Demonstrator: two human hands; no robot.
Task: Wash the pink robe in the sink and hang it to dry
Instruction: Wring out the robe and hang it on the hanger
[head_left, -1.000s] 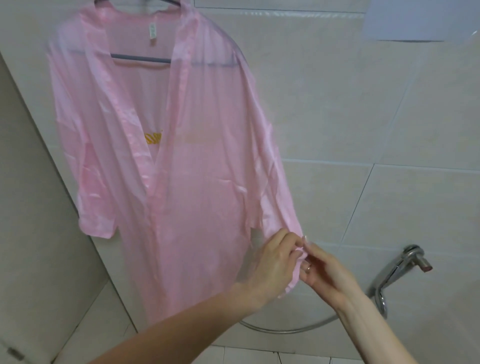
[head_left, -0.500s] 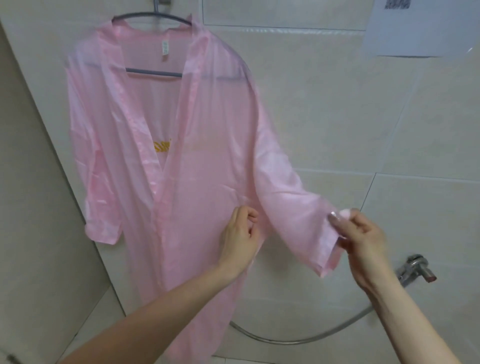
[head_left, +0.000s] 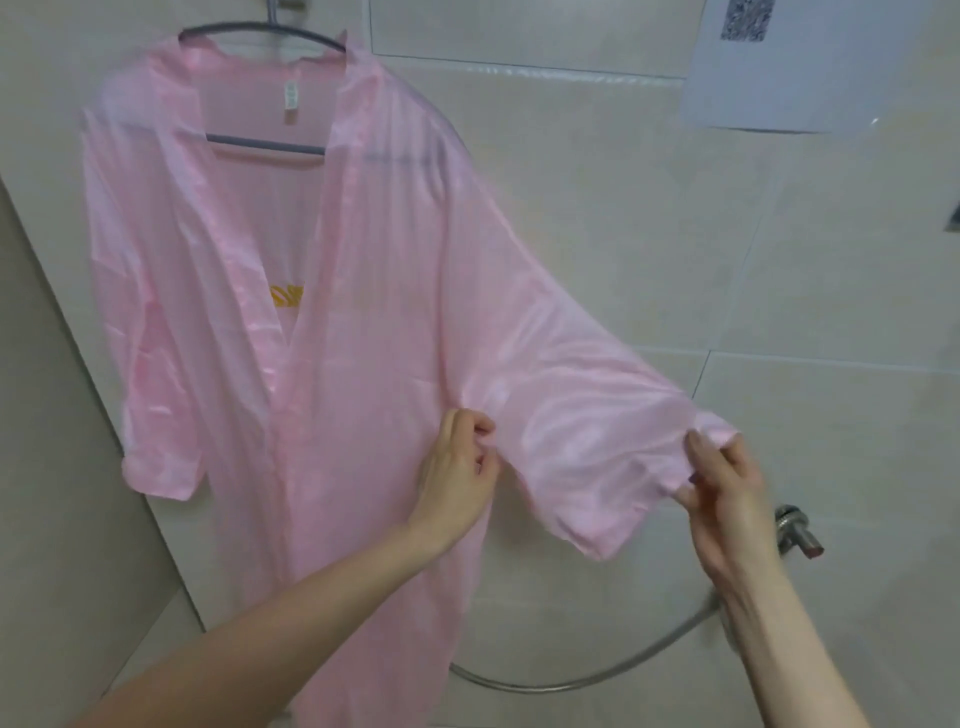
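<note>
- Pink robe (head_left: 363, 338) hangs on a grey hanger (head_left: 265, 143) in the upper left of the frame, against the tiled wall (head_left: 779, 260). The front is open and the body falls to the bottom edge.
- The hanger's hook runs out of the top of the frame. Its bar shows across the neck opening.
- A white label (head_left: 291, 101) sits inside the collar. A yellow print (head_left: 285, 296) shows on the inner back, left of centre; I cannot read it.
- Left grip (head_left: 457, 467), centre of frame: fingers curled, pinching fabric where the stretched sleeve (head_left: 597, 426) joins the robe's body.
- Right grip (head_left: 727, 493), right of centre: thumb and fingers pinch the cuff edge of that sleeve.
- The stretched sleeve is drawn out to the right between my two grips, with creases running along it.
- Loose sleeve (head_left: 156, 389) hangs slack at the left of the frame.
- A metal hose (head_left: 571, 680) loops along the bottom centre, below the stretched sleeve.
- A metal wall fitting (head_left: 795, 530) sits just right of the right grip.
- A paper sheet (head_left: 779, 67) with a square code is on the wall, upper right.
</note>
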